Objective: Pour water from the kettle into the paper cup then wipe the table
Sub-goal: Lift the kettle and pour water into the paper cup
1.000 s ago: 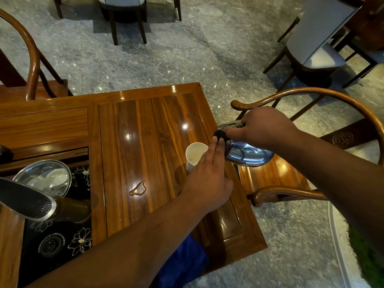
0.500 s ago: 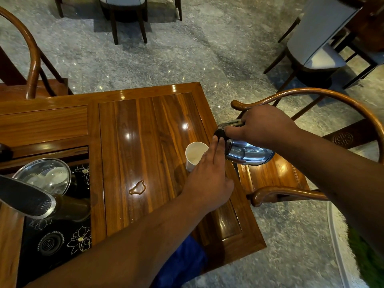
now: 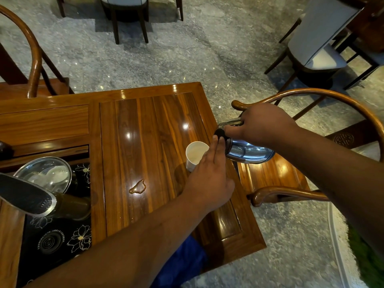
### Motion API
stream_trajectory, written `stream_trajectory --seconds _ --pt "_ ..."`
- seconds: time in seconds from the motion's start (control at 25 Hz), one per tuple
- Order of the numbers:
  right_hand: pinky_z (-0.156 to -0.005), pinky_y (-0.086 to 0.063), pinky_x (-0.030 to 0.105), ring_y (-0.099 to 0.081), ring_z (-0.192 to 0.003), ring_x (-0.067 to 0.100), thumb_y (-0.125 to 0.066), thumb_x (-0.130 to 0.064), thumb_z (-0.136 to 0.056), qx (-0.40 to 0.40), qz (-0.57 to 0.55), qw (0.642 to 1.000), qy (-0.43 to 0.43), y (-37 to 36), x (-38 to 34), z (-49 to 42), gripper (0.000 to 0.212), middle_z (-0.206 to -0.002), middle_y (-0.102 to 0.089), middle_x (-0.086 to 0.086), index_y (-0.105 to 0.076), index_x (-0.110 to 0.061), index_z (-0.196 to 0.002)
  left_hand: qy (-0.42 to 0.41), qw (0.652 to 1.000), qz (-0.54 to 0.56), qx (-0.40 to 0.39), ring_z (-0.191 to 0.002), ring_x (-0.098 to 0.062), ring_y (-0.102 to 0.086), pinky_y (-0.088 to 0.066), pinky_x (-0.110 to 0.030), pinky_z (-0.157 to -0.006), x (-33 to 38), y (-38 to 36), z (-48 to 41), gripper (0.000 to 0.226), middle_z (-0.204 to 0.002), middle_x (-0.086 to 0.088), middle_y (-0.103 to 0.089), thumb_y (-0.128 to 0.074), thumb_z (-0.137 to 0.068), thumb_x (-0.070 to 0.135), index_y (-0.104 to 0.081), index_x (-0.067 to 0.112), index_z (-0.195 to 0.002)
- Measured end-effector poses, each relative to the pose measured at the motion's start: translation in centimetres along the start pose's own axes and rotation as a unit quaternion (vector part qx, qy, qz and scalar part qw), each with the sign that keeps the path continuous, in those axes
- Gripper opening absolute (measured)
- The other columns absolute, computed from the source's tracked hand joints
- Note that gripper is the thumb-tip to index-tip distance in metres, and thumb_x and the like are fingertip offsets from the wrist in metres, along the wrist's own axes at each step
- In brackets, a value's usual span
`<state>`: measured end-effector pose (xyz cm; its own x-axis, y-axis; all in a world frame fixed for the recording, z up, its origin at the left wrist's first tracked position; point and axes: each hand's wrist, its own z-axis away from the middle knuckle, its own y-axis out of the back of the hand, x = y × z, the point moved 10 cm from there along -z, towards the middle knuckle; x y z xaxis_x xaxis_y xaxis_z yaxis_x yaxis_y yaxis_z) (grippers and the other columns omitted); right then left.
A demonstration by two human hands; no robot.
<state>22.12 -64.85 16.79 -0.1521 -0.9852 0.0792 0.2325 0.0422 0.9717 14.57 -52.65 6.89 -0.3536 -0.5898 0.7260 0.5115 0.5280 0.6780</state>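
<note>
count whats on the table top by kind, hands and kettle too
paper cup: 1
kettle, held tilted by the right hand: 1
water puddle: 1
hands: 2, the left hand touching the kettle's lid knob
metal bowl in the recessed tray: 1
total: 6

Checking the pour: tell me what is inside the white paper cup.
The white paper cup shows pale inner wall; any water is unclear. The left hand covers its near side.

Both your forearms are bare up to the frame edge, with no sleeve, watch or ring on your left hand [image 3: 209,179] or right hand [image 3: 264,125].
</note>
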Motion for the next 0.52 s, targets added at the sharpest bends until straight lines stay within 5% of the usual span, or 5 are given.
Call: stream_trajectory --seconds 0.52 --pt "-0.052 -0.036 0.028 -0.055 -0.056 0.019 -0.05 -0.083 -0.087 0.004 0.015 1.0 0.009 0.46 -0.46 -0.09 0.078 -0.062 -0.059 0.007 -0.065 -0.011 -0.061 0.003 1.0 0.005 0.006 -0.162 -0.02 -0.008 -0.031 -0.039 -0.12 0.2 0.0 0.02 0.105 -0.175 0.006 0.017 -0.062 -0.094 0.027 0.017 0.025 -0.164"
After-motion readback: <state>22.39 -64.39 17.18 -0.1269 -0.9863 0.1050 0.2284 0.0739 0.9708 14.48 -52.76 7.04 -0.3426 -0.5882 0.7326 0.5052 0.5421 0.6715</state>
